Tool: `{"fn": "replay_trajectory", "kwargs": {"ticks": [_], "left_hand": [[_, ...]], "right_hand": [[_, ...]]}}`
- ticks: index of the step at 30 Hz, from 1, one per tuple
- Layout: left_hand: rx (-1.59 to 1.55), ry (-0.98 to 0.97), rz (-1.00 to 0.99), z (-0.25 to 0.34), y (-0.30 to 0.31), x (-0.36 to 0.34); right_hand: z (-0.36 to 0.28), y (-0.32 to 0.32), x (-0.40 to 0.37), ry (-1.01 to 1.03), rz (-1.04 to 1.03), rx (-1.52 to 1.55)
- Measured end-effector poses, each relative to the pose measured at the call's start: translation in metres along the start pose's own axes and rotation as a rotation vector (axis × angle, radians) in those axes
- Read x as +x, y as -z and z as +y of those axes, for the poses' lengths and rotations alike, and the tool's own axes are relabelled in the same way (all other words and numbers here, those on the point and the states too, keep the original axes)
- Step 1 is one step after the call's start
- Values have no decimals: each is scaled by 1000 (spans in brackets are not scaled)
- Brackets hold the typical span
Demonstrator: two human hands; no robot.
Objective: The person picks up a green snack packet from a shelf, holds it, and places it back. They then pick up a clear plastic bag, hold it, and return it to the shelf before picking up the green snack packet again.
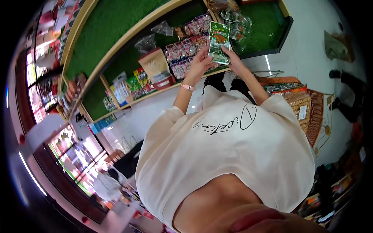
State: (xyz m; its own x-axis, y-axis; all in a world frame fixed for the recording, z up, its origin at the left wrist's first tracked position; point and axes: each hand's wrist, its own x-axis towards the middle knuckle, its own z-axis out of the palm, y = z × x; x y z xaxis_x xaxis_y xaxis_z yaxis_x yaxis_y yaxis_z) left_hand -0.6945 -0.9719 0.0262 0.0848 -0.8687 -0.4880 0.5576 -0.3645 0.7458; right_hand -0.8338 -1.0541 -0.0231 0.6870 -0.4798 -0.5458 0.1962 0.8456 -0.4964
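A green snack packet (219, 40) is held upright over the front edge of the display shelf, between both hands. My left hand (199, 64), with a pink watch at the wrist, grips its lower left side. The right hand (234, 61) holds the opposite side, its thumb on the packet's face. Just behind and to the left lie rows of small pink and white packets (186, 48). Clear-wrapped packs (237, 26) rest on the green surface to the right of the packet.
A brown paper pouch (156, 66) and colourful bags (138, 83) stand along the shelf's left part. At the right is a wicker basket (316, 112) with packaged goods. Another person's dark-clad legs (351, 93) show at far right; a person in white (107, 186) is at lower left.
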Motion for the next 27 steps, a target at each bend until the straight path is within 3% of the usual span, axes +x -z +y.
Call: {"fn": "replay_trajectory", "kwargs": {"ticks": [7,11,14,18,22,25,27], "left_hand": [[-125,-107,197,-56,-27,-95],[46,-120,321,-76,-23,-139],[-33,-189,454,-73,-28,-167],[-49,-231,713,-71,-20,-212],[-158,-409,809,-77,9,-264],[-124,-340,1005,-72,24,-322],[-179,-454,954,-77,41,-355]], "right_hand": [[17,-1,-53,-31,-167,-495],[35,-10,-62,-163,-323,-591],[39,-46,-76,-344,-517,-679],[79,-96,-93,-355,-664,-706],[125,-149,-106,-404,-815,-807],[163,-194,-127,-334,-921,-925],[191,-215,-138,-411,-934,-936]]}}
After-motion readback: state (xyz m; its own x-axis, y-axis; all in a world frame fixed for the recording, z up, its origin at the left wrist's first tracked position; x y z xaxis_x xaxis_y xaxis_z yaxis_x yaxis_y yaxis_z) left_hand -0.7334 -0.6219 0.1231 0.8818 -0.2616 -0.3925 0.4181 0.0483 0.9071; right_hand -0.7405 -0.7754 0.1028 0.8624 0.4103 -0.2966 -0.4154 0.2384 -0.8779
